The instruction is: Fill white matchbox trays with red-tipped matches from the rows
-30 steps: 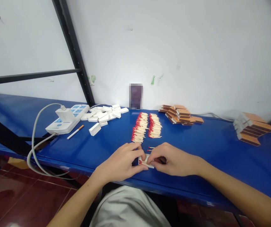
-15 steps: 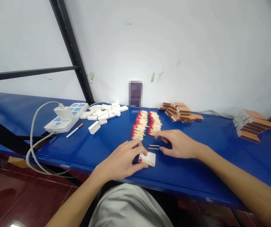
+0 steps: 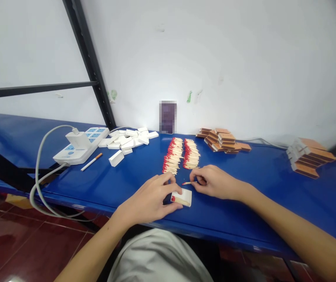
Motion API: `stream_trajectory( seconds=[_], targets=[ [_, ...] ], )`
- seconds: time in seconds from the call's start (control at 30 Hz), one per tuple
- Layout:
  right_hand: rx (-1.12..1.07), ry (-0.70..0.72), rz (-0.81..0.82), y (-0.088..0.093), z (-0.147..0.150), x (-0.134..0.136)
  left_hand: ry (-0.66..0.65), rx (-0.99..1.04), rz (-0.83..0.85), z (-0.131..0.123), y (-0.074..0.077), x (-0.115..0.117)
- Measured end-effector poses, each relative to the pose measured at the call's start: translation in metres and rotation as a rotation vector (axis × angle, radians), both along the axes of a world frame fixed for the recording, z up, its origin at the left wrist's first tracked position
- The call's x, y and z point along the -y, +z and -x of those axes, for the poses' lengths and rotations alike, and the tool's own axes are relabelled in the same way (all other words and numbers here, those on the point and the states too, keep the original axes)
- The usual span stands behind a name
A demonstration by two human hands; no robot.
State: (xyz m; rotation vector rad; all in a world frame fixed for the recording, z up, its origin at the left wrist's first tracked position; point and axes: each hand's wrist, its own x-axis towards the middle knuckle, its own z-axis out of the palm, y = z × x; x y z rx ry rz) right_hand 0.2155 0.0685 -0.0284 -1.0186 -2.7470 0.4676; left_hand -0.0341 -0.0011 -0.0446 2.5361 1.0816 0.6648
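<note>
My left hand [image 3: 156, 196] holds a white matchbox tray [image 3: 187, 194] between thumb and fingers, down at the front of the blue table. Red-headed matches lie inside that tray along its near side. Just right of it, my right hand [image 3: 209, 181] is closed in a pinch on matches [image 3: 187, 183], their red heads pointing left; whether it is one or two I cannot tell. Behind my hands are two long piles of loose matches, a left pile [image 3: 173, 154] and a right pile [image 3: 191, 153], with the red heads mostly to the left.
White trays [image 3: 131, 134] lie heaped at back left, near a cigarette [image 3: 91, 161] and a power strip [image 3: 81, 149] with a plug and cables. Brown matchbox sleeves stand in a middle stack [image 3: 226, 137] and a right stack [image 3: 313, 154]. A pixelated dark rectangle [image 3: 168, 117] leans on the wall.
My right fingers have closed on the matches that lay apart on the table and drawn them together. My left hand still holds the tray in nearly the same spot.
</note>
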Motion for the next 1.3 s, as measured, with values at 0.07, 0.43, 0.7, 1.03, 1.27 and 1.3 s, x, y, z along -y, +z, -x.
stream_trajectory(
  seconds=[0.07, 0.43, 0.7, 1.03, 1.27, 1.3],
  targets=[
    [-0.011, 0.003, -0.003, -0.0022, -0.0005, -0.0011, 0.004, -0.008, 0.009, 0.0000, 0.0002, 0.0002],
    [-0.029, 0.000, -0.061, -0.0069, 0.0028, 0.0004, 0.011, -0.037, 0.031, -0.0003, 0.0017, 0.0001],
    [0.005, 0.009, -0.055, -0.0061, 0.0026, 0.0004, 0.021, -0.041, 0.029, -0.0009, 0.0022, 0.0002],
    [0.066, 0.014, -0.037, -0.0036, -0.0013, 0.0022, 0.019, -0.037, 0.031, -0.0016, 0.0016, -0.0008],
    [0.043, 0.031, -0.062, -0.0062, -0.0010, 0.0011, 0.023, -0.038, 0.050, -0.0025, 0.0040, -0.0005],
    [0.034, 0.034, -0.069, -0.0071, -0.0003, 0.0009, 0.022, -0.037, 0.047, -0.0025, 0.0040, -0.0006]
  ],
)
